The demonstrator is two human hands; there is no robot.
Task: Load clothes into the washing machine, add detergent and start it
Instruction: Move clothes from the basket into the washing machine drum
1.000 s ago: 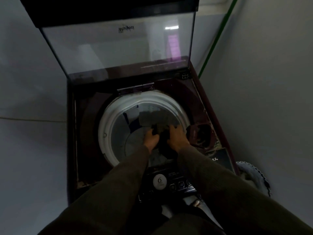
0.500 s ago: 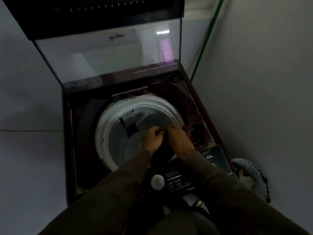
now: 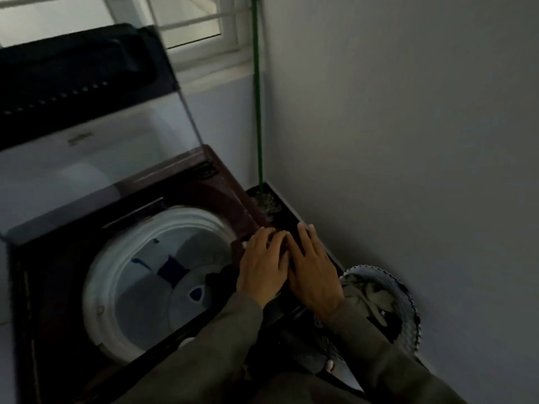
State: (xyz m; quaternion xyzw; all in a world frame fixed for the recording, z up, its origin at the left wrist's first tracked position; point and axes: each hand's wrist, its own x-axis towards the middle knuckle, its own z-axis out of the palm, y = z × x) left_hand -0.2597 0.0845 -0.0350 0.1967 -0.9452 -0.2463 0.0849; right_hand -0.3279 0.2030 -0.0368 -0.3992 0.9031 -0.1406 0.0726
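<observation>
Now, room: it is dim, and the picture is a bit blurry.
Washing machine (image 3: 58,287): it is dark red and loads from the top. Its lid (image 3: 87,132) stands up and open at the back.
Drum (image 3: 163,281): it has a round white rim. A few clothes (image 3: 172,269) lie deep inside, some blue and some pale.
Left hand (image 3: 264,266): it lies flat, fingers out, palm down, over the right edge of the machine. A dark bit of cloth (image 3: 217,279) peeks out just left of it, at the drum's rim. I cannot tell if the hand holds it.
Right hand (image 3: 313,272): it is flat too, fingers spread, touching the left hand. I cannot tell if it holds anything.
Sleeves (image 3: 204,354): both are brownish green.
Basket (image 3: 388,304): it sits on the floor, between the machine and the wall, with more clothes in it.
Green pole (image 3: 257,97): it stands in the corner by the window (image 3: 189,21).
</observation>
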